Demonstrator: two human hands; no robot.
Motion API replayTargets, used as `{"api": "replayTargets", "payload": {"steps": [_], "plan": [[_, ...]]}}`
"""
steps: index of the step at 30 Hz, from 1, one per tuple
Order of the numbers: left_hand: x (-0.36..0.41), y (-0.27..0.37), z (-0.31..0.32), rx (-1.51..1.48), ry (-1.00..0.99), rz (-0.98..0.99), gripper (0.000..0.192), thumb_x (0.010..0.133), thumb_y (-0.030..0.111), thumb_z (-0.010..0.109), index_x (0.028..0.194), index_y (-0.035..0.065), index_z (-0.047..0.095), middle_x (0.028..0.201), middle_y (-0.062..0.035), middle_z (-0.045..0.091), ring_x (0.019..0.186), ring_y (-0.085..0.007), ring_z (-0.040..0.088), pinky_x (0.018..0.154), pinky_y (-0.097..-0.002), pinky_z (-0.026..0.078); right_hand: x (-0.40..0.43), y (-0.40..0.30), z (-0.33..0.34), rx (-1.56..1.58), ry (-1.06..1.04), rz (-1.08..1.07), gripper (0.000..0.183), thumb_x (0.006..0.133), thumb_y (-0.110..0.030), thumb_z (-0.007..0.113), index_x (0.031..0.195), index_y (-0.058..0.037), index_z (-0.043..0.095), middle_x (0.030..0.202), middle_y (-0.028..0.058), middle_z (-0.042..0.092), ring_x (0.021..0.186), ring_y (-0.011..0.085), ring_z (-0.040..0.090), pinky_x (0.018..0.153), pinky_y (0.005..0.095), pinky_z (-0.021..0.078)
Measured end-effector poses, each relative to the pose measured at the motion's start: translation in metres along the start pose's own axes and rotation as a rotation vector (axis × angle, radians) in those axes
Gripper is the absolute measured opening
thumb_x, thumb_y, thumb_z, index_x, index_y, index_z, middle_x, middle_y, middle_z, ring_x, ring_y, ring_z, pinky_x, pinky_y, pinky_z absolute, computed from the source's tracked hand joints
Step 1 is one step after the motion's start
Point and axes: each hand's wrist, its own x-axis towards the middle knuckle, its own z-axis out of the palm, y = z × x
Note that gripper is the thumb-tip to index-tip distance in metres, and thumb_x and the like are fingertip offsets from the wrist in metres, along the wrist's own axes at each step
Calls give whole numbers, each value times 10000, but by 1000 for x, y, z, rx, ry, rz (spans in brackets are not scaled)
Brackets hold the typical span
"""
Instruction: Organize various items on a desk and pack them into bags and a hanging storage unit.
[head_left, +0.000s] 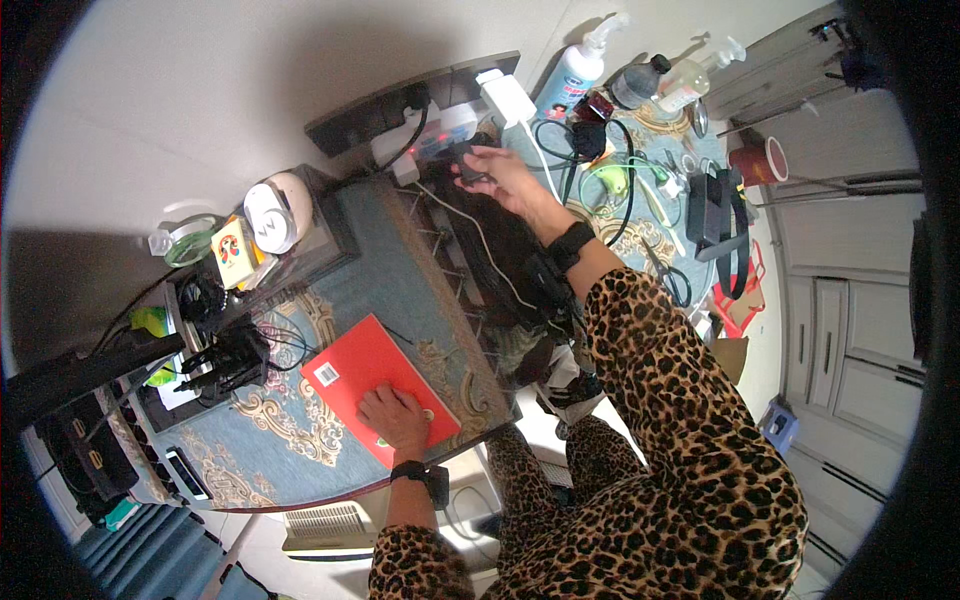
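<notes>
My right hand (504, 178) reaches to the back wall side and grips a small black object (466, 161), perhaps a plug or adapter, beside a white power strip (442, 129) with red lights. White and black cords run from the strip. Palm down, my left hand (396, 417) rests on a red book or folder (360, 360) with a barcode label, lying on the patterned blue tablecloth (360, 232). Whether its fingers grip anything is not clear; they look flat on the cover. Dark fabric or a bag (487, 255) fills the gap below my right forearm.
Spray bottle (570, 81), other bottles, cables and scissors (666, 274) lie on the right-hand table. A black box with a strap (709, 217) and a red cup (757, 161) are farther right. At left are a phone (187, 474), a black cable bundle (225, 360) and small boxes.
</notes>
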Motion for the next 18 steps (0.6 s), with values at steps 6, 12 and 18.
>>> {"api": "replayTargets", "payload": {"steps": [6,12,18], "plan": [[-2,1,1,-8,27,-3,211,749,185,477,862,8,460,888,-176,450,903,-345,416,829,-470,287,2,3,-7,-62,-10,49,295,837,-143,552,1078,-3,455,936,153,607,752,243,616,600,291,503],[0,-3,3,-13,15,10,215,750,187,482,867,8,462,904,-181,451,915,-344,414,846,-483,278,-3,1,-3,-22,-40,62,302,835,-129,549,1095,-19,442,902,126,612,750,227,599,623,317,485],[0,-5,8,-8,-19,-28,198,751,182,481,858,16,463,905,-183,444,922,-348,408,850,-491,273,-5,9,-6,83,20,67,261,850,-142,517,1077,-30,455,889,126,596,737,252,595,648,353,496]]}}
